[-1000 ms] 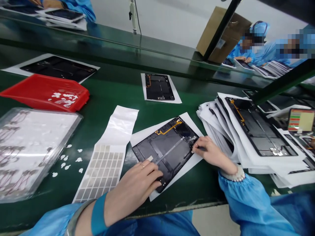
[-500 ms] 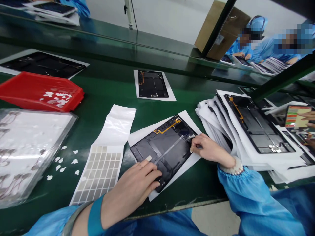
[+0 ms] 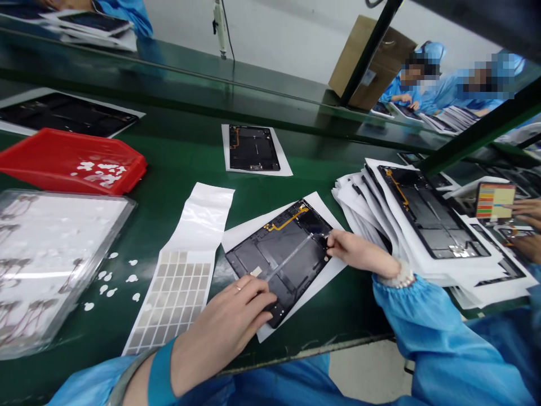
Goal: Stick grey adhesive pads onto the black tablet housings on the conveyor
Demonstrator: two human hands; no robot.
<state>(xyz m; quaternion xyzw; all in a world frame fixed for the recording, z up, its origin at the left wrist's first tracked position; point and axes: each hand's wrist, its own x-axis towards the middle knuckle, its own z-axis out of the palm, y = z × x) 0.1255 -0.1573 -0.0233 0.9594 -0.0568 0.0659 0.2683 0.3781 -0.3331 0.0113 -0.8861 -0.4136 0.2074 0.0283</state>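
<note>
A black tablet housing [image 3: 291, 254] with an orange flex cable [image 3: 289, 221] lies tilted on a white sheet [image 3: 249, 230] in front of me. My left hand [image 3: 243, 301] holds its near left corner, fingers over the surface and thumb at the near edge. My right hand [image 3: 344, 245] is closed in a pinch at the right edge of the housing. What lies between those fingertips is too small and hidden to make out. Left of the housing is a white backing sheet [image 3: 207, 217] with rows of grey square stickers [image 3: 175, 293].
A red bin [image 3: 76, 155] with white pieces stands at the left, above a clear plastic-covered tray [image 3: 63, 254] of wired parts. Loose white pieces [image 3: 132, 278] lie nearby. Another housing [image 3: 256, 149] sits farther back. Stacked housings [image 3: 431, 211] stand at the right, near another person's hand [image 3: 528, 211].
The view has shifted slightly. My right hand stays at the housing's right edge, its fingertips drawn a little closer together. My left hand keeps its place on the corner.
</note>
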